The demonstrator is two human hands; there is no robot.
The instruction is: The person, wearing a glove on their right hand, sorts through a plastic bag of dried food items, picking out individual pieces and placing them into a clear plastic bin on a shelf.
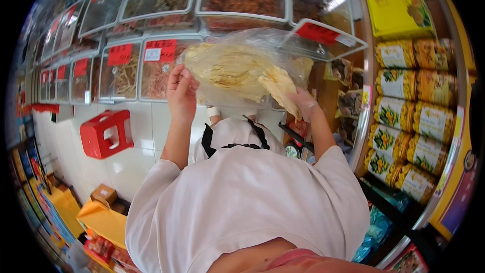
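A large clear plastic bag [261,40] lies before me with pale yellow, wrinkled dried food sheets [229,72] inside. My left hand [182,87] pinches the bag's left edge between thumb and fingers. In my right hand [304,102], which seems to wear a thin clear plastic glove, is one pale yellow dried piece [278,85]. That piece slants down and right across the bag's right side. Film makes it hard to tell whether its upper end is inside the bag. Beyond the bag, a clear bin lid [326,40] with a red label stands tilted.
Clear lidded bins of dried goods [242,0] with red labels line the far side. At right, a shelf holds several yellow-lidded jars [394,83] and a yellow box [398,5]. A red plastic stool [106,134] stands on the tiled floor [144,159] at left.
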